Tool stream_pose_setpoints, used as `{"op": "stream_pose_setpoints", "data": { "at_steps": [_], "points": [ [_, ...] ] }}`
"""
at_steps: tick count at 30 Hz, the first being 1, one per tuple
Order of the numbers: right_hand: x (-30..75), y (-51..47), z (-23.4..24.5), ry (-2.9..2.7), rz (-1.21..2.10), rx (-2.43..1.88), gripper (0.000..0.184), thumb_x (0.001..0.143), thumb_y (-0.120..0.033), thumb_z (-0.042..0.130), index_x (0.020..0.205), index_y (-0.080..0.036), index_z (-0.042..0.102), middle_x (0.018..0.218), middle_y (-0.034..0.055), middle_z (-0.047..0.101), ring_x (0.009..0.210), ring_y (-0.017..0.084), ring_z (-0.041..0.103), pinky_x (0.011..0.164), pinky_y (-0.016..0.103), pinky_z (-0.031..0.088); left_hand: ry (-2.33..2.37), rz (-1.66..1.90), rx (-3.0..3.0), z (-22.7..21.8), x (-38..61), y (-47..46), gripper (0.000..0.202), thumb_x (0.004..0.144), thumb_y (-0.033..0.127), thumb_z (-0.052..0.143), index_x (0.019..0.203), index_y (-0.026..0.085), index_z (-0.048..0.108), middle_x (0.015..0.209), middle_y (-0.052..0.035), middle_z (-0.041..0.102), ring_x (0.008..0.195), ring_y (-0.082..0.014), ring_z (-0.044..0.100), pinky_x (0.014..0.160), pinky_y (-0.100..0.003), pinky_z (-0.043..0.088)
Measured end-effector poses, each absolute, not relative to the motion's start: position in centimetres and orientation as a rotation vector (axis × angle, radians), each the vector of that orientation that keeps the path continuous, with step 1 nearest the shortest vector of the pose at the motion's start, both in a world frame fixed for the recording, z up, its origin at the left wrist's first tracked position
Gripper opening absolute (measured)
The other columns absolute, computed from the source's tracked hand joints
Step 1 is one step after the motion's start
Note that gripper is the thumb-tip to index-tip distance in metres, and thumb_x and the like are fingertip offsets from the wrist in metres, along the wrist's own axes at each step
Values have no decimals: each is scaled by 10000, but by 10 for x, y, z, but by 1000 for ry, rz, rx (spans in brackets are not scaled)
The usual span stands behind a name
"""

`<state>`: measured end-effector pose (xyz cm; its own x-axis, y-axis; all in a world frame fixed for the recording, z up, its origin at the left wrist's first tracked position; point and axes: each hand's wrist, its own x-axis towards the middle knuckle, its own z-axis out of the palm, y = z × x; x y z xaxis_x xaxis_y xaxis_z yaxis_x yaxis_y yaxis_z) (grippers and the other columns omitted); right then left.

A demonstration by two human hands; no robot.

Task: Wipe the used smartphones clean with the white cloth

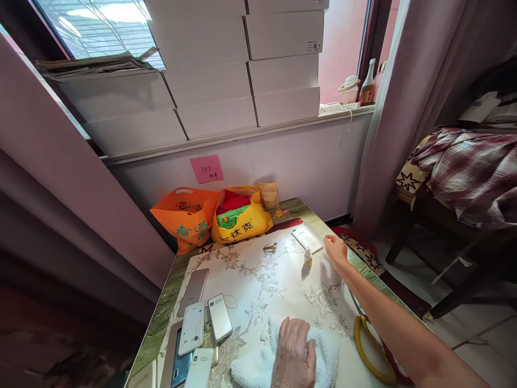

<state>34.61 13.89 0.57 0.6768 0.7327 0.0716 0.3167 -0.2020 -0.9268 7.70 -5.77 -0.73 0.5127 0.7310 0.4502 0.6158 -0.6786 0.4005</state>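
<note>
My left hand (294, 350) lies over a bunched white towel (252, 365) at the near edge of the table, its fingers bent into the cloth. Farther off on the right, my right hand (335, 250) is closed with the fingertips together; whatever may be in them is too small to make out. Beside it lies a white smartphone (307, 238), back up. A small dropper-type bottle (308, 257) with a white cap stands just in front of that phone. Several phones, among them a white one (220, 318), lie at the left, some overlapping.
An orange bag (188, 218) and a yellow bag (242, 221) with cloth stand at the table's back, near a brown paper pouch (268, 195). A small wiry object (270, 248) lies mid-table. A yellow loop handle (369, 350) is partly behind my right forearm. White boxes (210, 81) fill the windowsill.
</note>
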Motion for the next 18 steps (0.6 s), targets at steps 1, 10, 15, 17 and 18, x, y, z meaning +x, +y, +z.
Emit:
{"op": "stream_pose_setpoints", "data": {
  "at_steps": [1,10,15,17,18],
  "points": [
    [349,136,8,-830,459,-1782,324,976,-389,635,1216,-171,647,1248,102,649,1076,241,649,934,437,551,1153,875,2557,-6,77,-58,323,902,149,485,1201,221,583,1079,-109,731,1017,-276,693,1044,-531,483],
    [326,96,34,-730,442,-1465,519,830,-469,582,1235,-145,603,1221,155,681,1118,253,653,1010,437,490,1144,830,2249,20,83,-75,337,892,197,525,1207,191,644,1114,-143,717,1087,-311,646,1111,-569,399],
    [250,16,44,-821,707,-1184,564,876,-533,644,1332,-218,540,1236,106,676,1121,228,662,980,434,535,1082,1188,1670,36,76,-76,354,983,306,448,1254,202,652,1317,-155,650,1261,-289,573,1126,-480,396],
    [217,-23,42,-1048,854,-1221,450,911,-519,623,1249,-223,611,1225,105,688,1108,239,669,978,426,540,1199,1355,1351,40,69,-71,369,1015,376,399,1220,187,641,1171,-142,688,1128,-254,634,1044,-445,463],
    [203,-40,40,-1203,884,-1242,400,934,-505,600,1216,-225,638,1205,104,697,1100,243,674,983,422,538,1245,1418,1223,42,62,-68,377,1022,399,387,1213,186,633,1143,-133,688,1080,-239,649,1002,-426,489]
  ]
}}
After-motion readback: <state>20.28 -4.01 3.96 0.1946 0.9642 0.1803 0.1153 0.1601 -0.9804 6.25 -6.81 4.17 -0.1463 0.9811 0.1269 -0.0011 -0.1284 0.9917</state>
